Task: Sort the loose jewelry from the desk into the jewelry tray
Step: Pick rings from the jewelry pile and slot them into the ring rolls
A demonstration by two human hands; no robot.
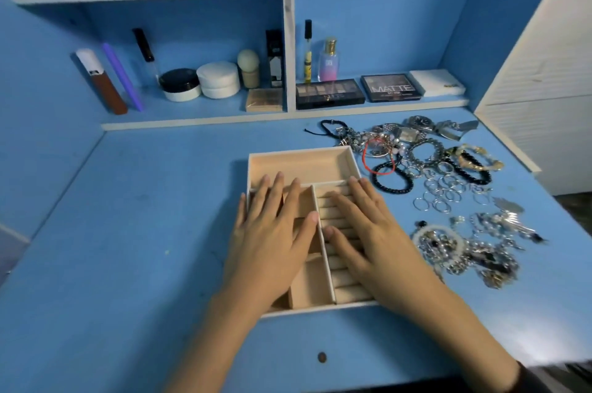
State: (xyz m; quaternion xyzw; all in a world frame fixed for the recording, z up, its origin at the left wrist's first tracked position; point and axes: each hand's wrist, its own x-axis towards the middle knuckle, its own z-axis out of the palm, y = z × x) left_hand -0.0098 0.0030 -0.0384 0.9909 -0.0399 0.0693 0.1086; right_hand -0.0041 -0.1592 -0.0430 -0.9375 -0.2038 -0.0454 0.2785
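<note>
A beige jewelry tray [299,155] with a long back compartment, small left compartments and a ring-roll section lies on the blue desk. My left hand [272,229] rests flat over the left compartments, fingers straight. My right hand [368,232] lies flat over the ring rolls. Neither holds anything. To the tray's right loose jewelry is spread out: a black bead bracelet [391,183], a red cord bracelet [378,155], several silver rings [443,192], watches [423,123], a gold-and-black bracelet [477,162] and a tangle of necklaces and earrings [467,251].
Cosmetics line the low shelf at the back: eyeshadow palettes [330,93], jars [218,78], a perfume bottle [328,61]. A white louvred panel [538,78] bounds the right side. The desk's left half [128,216] is bare blue surface. A small brown spot [322,357] marks the front.
</note>
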